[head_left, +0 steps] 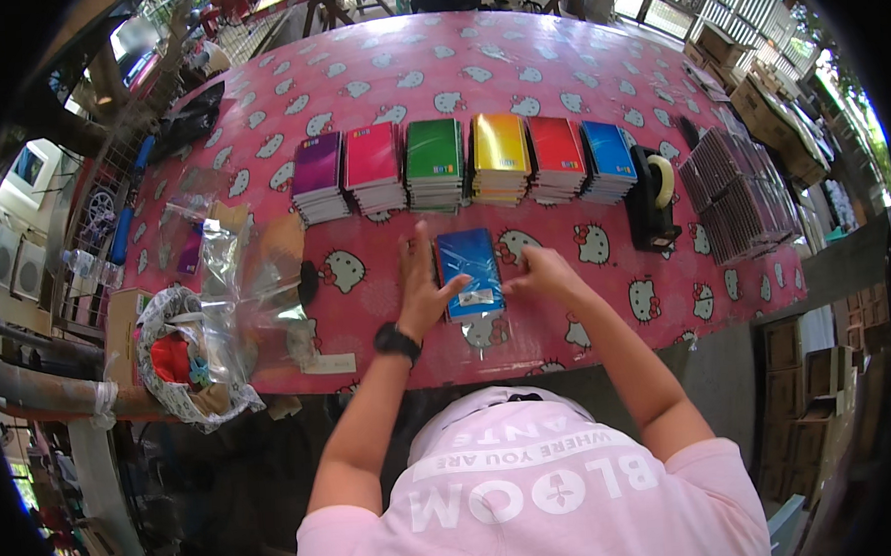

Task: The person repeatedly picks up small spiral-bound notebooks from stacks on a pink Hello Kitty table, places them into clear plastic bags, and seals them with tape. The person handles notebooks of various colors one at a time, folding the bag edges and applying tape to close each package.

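Blue notebook [466, 254] on the pink table [400, 364], near edge, in front of the row of notebook stacks [433, 159]. Step looks like handling its clear wrap; next move probably calls for steadying it with my left hand [424, 294] while my right hand [537, 274] works the side. Left: wide, thumb on the cover. Right: fingers curled by the right edge, can't tell if pinching anything. Notebook: upright rectangle, shiny, pale label low down

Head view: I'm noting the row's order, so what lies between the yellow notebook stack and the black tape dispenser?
Between the yellow stack and tape dispenser, the head view shows the red stack, then the blue stack.
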`<state>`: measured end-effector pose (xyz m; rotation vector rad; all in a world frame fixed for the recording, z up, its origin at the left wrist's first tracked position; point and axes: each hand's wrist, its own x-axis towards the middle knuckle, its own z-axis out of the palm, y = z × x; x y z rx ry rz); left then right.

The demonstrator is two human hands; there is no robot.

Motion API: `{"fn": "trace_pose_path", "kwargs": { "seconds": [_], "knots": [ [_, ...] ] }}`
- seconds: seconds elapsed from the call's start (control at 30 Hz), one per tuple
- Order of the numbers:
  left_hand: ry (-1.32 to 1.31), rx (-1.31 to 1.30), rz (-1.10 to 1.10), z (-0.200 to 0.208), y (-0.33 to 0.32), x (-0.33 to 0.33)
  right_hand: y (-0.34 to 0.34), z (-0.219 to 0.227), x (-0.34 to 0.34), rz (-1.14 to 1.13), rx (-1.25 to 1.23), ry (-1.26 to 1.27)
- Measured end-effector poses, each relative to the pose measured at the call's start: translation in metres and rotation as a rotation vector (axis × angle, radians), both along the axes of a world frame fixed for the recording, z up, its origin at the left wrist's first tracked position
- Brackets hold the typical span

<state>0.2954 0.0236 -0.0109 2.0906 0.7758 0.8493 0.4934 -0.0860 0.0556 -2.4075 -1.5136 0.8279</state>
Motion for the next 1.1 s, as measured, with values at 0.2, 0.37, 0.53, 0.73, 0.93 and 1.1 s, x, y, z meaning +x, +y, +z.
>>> {"fn": "trace_pose_path", "kwargs": {
  "seconds": [0.2, 0.37, 0.53, 0.73, 0.93, 1.1],
  "knots": [
    [-0.408, -0.731, -0.004, -0.007, -0.041, -0.036, -0.045, -0.042, -0.025, -0.399, 0.362, 1.016],
    [0.053, -0.034, -0.133, 0.049, -0.039, -0.039, -0.056, -0.004, -0.007, 0.055, 0.59, 0.75],
    [-0.393, -0.597, -0.22, 0.006, -0.031, 0.003, -0.023, -0.047, -0.009, -0.152, 0.707, 1.211],
    [-0.19, -0.494, -0.322, 0.057, -0.047, -0.009, -0.042, -0.013, -0.017, 0.109, 0.721, 0.767],
    [-0.35, -0.49, -0.256, 0.027, -0.065, 0.005, -0.043, -0.027, -0.033, 0.065, 0.724, 0.89],
    [-0.362, -0.42, -0.172, 0.016, -0.07, 0.002, -0.047, -0.021, -0.036, 0.109, 0.707, 0.789]
  ]
}}
